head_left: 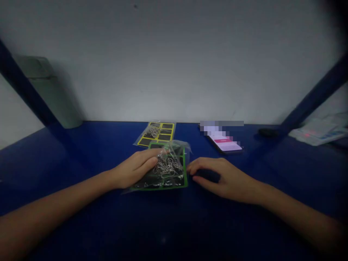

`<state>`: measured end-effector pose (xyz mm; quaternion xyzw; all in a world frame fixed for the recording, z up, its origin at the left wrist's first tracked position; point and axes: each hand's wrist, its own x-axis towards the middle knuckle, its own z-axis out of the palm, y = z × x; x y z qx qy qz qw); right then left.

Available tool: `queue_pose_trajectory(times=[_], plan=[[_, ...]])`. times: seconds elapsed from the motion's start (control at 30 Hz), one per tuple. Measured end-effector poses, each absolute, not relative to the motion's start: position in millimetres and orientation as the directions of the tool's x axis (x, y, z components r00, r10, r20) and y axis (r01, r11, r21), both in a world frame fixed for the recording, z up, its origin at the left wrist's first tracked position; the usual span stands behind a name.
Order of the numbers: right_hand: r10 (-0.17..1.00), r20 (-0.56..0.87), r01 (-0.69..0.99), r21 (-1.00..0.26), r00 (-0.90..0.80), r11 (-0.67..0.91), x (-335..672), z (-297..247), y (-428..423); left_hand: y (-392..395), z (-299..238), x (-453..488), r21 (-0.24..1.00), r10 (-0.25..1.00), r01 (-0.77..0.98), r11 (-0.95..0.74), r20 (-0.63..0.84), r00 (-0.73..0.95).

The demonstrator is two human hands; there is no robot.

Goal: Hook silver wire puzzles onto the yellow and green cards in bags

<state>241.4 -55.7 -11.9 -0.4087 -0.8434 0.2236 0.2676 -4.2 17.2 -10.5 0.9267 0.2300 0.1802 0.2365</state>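
Note:
A clear plastic bag (pixel 174 150) lies over a green-bordered black card (pixel 165 181) on the blue table (pixel 89 152). Inside the bag is a pile of small silver metal clips (pixel 167 166). My left hand (pixel 136 168) rests on the bag's left side, fingers curled with the tips pinching the plastic near the clips. My right hand (pixel 220 177) lies just right of the card, fingers bent down onto the table; its fingertips touch the card's right edge. Whether it holds anything is hidden.
A second bag of clips on a yellow-bordered card (pixel 157 133) lies behind the first. A lit phone (pixel 225 143) sits at the back right. A small dark object (pixel 268 132) and blue frame posts (pixel 310 98) stand further right, a grey-green bottle (pixel 51 94) at the left.

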Motion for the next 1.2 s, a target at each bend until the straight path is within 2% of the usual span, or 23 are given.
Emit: queue_pose_trajectory(times=[0.1,0.23,0.37,0.47,0.6,0.87,1.07,1.2], plan=[[0.885,0.286,0.454,-0.775,-0.368,0.44,240,-17,-54,16,-11,-4,0.508,0.539,0.364,-0.781,0.252,0.804],[0.953,0.222,0.146,-0.956,-0.208,0.255,235,-16,-52,10,-9,-2,0.482,0.531,0.361,-0.798,0.28,0.8],[0.991,0.113,-0.16,-0.982,-0.066,0.101,225,-8,-51,1,-5,3,0.415,0.512,0.378,-0.827,0.281,0.812],[0.999,0.036,-0.264,-0.964,0.017,0.039,219,-2,-52,-6,-3,8,0.365,0.501,0.396,-0.843,0.259,0.826],[0.998,0.013,-0.356,-0.934,0.062,0.034,219,0,-51,-10,-2,11,0.327,0.519,0.44,-0.836,0.214,0.827],[0.986,-0.168,-0.507,-0.85,0.0,-0.144,219,-1,-50,-12,1,12,0.322,0.531,0.465,-0.825,0.162,0.832],[0.98,-0.193,-0.38,-0.904,-0.045,-0.195,221,4,-54,-14,0,13,0.313,0.529,0.465,-0.828,0.164,0.832],[0.987,-0.152,-0.31,-0.937,-0.047,-0.159,219,8,-57,-13,-1,13,0.321,0.531,0.464,-0.825,0.16,0.832]])
